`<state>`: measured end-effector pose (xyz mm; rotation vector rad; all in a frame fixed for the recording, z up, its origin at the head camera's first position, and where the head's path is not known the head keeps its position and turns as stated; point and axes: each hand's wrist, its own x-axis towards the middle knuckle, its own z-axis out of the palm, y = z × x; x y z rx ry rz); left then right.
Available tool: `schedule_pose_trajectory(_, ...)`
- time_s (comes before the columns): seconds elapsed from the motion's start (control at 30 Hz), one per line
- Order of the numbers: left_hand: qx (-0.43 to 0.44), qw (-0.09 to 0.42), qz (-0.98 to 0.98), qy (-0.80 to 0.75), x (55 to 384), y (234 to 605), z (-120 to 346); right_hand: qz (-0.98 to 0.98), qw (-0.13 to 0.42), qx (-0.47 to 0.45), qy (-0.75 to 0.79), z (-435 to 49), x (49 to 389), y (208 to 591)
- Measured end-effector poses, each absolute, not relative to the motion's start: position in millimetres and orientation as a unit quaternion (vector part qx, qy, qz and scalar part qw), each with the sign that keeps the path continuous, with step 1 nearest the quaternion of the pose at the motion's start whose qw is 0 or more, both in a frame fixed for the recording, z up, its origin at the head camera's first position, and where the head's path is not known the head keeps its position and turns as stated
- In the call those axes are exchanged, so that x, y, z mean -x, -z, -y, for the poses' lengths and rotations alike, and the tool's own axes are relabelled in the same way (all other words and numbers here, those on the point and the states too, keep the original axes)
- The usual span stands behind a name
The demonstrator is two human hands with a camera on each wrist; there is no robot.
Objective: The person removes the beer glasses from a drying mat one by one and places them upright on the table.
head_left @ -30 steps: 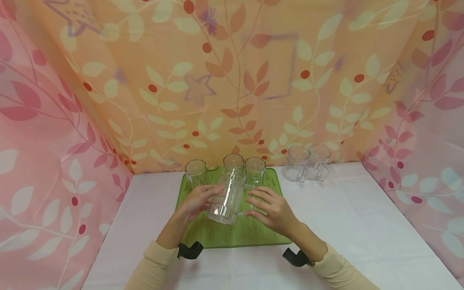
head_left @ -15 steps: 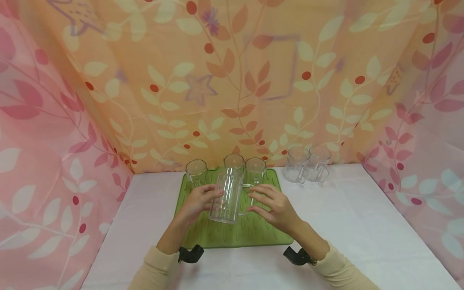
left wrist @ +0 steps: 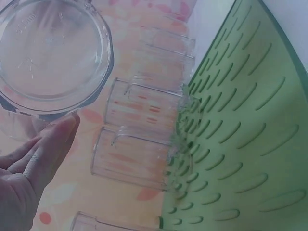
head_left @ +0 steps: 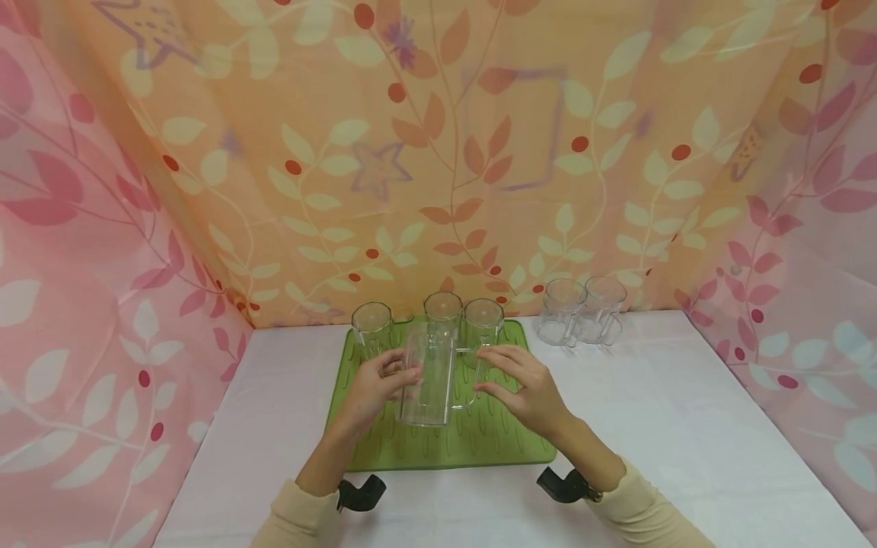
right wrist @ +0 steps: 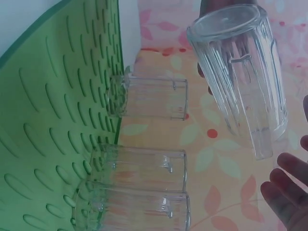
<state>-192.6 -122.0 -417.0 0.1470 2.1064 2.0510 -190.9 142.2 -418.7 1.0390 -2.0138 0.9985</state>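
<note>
One left hand: partly closed on the left side of a clear mug, which is gripped by the body.
One right hand: fingers half bent, nothing gripped; the fingertips are held just beside the handle. Light contact cannot be confirmed.
Held mug position: raised over the green mat, slightly tilted, base toward the person, handle to the right.
Slip risk: the weight appears to be borne by the left hand alone; were that grip loosened, or the smooth wall to slide, the mug could be dropped.
Knock risk: the left standing mug, the middle mug and the right mug are placed toward the mat's far edge; one could be struck if the held mug were pushed forward low. Gaps may be misjudged through clear walls.
Mat edges: the near part is left bare, with the front edge unobstructed.
Table: room is offered right of the mat.
Mug pair: a nearer mug and an outer mug are stood close together at the back right.
Rear limit: set by a patterned cloth.
</note>
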Motion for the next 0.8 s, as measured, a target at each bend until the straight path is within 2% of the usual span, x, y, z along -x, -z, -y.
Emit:
schedule_pose_trajectory(0.4,-0.061,0.077,-0.698,-0.71,186,423,122,0.781,0.267,-0.338,-0.452,-143,192,421)
schedule_pose_trajectory(0.8,-0.068,0.048,-0.697,-0.712,178,430,118,0.766,0.128,-0.273,-0.567,-146,193,425)
